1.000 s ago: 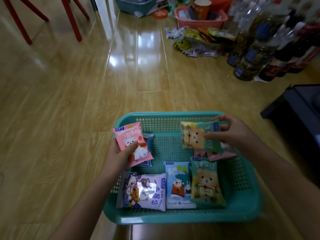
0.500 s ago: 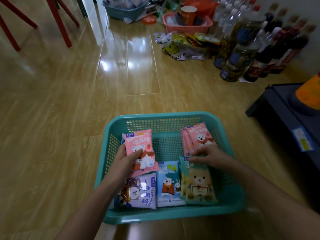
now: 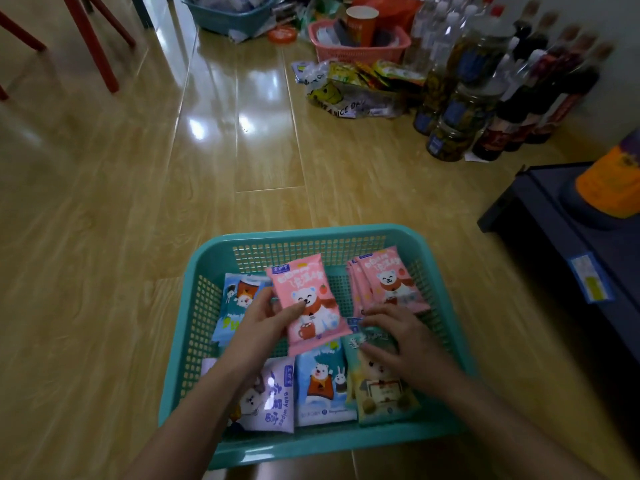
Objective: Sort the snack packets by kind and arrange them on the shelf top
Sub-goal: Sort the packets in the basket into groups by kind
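Pink packet [image 3: 308, 299] rightward, basket [image 3: 311, 232] on floor [image 3: 104, 237]

On my feed, glossy wooden floor [image 3: 104, 202], red chair legs [image 3: 93, 46] far left, pink basket [image 3: 360, 51] at the back holding an orange cup [image 3: 362, 26], orange lid [image 3: 282, 33] just beside it, clear bottles [image 3: 440, 32], jars [image 3: 450, 136], dark bottles [image 3: 554, 88] clustered right.

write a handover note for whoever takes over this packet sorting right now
Left hand holds one pink packet above the teal basket.
Right hand rests on the green packet, front right.
Pink stack far right; blue packets front middle and far left; white wipes packet front left.
Done: pinks partly grouped.
Left: finish sorting, move everything to the shelf top.
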Tool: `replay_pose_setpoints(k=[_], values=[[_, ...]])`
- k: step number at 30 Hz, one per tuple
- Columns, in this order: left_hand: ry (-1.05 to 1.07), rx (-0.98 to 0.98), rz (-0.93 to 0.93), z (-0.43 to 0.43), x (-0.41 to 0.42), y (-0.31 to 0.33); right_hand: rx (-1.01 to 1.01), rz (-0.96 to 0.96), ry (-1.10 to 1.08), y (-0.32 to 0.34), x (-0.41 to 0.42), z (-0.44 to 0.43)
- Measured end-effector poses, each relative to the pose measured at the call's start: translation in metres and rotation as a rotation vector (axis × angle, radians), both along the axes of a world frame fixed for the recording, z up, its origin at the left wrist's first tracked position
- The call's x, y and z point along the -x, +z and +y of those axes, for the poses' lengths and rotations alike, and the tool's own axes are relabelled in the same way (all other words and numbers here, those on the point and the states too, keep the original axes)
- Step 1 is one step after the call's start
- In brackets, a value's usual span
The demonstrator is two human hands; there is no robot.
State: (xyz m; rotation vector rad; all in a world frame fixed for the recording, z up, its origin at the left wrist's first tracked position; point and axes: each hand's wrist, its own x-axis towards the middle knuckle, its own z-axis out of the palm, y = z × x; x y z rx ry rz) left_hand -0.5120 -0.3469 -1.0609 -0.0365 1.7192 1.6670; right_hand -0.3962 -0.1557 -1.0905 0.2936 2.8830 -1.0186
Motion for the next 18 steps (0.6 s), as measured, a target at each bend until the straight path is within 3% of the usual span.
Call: replay_pose_setpoints(k=[8,11,13,16,18], values=[[-0.14,0.024,-0.001,0.091,0.001,-0.003,-0.043,0.09,-0.251,0.024,-0.002,0.06],[-0.156,0.14,0.073,0.121,0.002,-0.016,-0.059,0.073,-0.323,0.028,0.002,0.077],[-0.183,0.308,0.256,0.134,0.0,-0.026,-0.066,0.024,-0.329,0.029,0.006,0.082],[-0.378,0.71,0.732,0.144,-0.005,-0.034,-0.084,0.002,-0.315,0.032,0.014,0.082],[-0.463,0.836,0.831,0.146,-0.003,-0.034,-0.086,0.019,-0.31,0.032,0.021,0.078]])
